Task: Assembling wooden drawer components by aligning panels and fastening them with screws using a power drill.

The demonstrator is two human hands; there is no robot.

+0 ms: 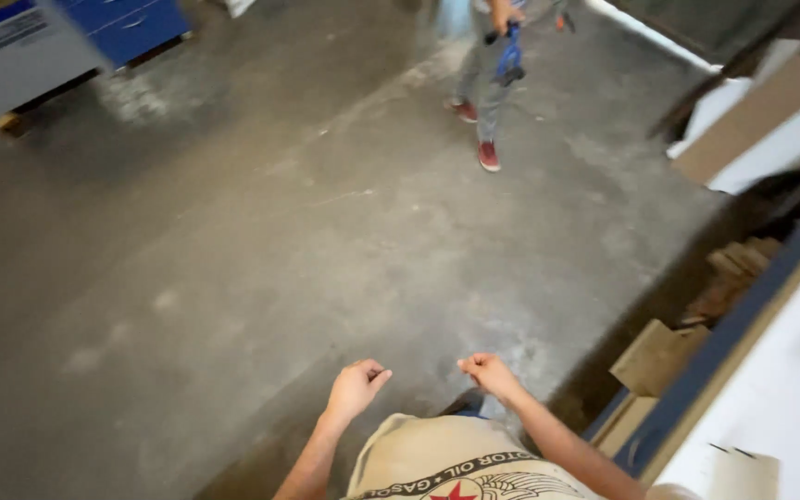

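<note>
**A:** ok what's going on with the hands here? looks like nothing's in them

**B:** yeah, both are bare. left hand (356,387) is curled into a loose fist, fingers folded in, gripping nothing. right hand (490,372) is the same, fingers bent in, nothing between them. the 2 hover a little apart in front of the person's cream t-shirt (437,458), over the grey concrete floor (233,278)

**A:** anything close to them?

**B:** nearest is the white workbench (780,398) with its dark blue edge, off to the right of the right hand, not touching it. cardboard pieces (656,356) lie on the floor beside the bench

**A:** and up top?

**B:** another person in grey trousers and red shoes (488,156), well apart, carrying something blue (510,57) that's too blurred to name. blue cabinet (122,23) in the far left corner
</note>
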